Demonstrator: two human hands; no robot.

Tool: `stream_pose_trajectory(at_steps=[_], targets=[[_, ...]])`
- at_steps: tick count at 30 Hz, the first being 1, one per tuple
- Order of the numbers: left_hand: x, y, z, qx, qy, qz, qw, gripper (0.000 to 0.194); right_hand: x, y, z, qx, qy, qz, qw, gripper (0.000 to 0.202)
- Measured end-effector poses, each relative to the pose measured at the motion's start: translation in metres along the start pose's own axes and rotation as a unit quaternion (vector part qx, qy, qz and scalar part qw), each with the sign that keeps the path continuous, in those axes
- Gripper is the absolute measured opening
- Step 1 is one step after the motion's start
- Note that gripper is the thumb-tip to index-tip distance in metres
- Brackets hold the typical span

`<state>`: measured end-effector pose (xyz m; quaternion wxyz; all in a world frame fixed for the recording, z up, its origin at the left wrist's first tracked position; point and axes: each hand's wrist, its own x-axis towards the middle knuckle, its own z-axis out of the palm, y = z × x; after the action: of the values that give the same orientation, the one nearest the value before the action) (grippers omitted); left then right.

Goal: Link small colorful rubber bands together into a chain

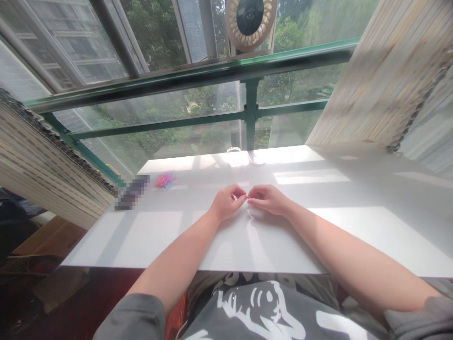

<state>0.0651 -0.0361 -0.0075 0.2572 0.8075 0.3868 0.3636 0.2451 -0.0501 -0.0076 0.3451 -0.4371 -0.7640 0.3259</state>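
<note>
One pale strand [251, 216], apparently pinched in the fingertips of left hand [226, 204] and right hand [272, 200], center frame, is best kept low.

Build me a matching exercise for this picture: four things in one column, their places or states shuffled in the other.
1. Left hand
2. Small pink-and-blue pile
3. Round fan
4. Railing

A. Above the railing
B. Green, outside the tabletop's far edge
C. Fingertips meeting the right hand's
D. On the white tabletop, left of both hands

Pairs: 1-C, 2-D, 3-A, 4-B
</note>
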Motion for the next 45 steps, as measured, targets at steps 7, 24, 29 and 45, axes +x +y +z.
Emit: stream_pose_trajectory(at_steps=[7, 24, 29, 45], targets=[[-0.0011, -0.0002, -0.0010, -0.005, -0.017, -0.001, 1.000, 0.012, 0.0007, 0.0016, 0.0004, 0.011, 0.006, 0.010, 1.000, 0.022], [-0.0027, 0.0037, -0.0025, 0.034, -0.019, 0.051, 0.998, 0.015, 0.0018, 0.0049, -0.0012, 0.024, 0.016, 0.033, 0.999, 0.021], [-0.0034, 0.0031, 0.0001, 0.067, 0.005, 0.062, 0.996, 0.018, 0.0015, 0.0043, -0.0006, 0.035, 0.021, 0.036, 0.999, 0.021], [-0.0033, 0.0047, 0.0012, 0.111, 0.015, 0.068, 0.991, 0.013, 0.0024, 0.0038, 0.0004, 0.030, 0.021, 0.045, 0.998, 0.024]])
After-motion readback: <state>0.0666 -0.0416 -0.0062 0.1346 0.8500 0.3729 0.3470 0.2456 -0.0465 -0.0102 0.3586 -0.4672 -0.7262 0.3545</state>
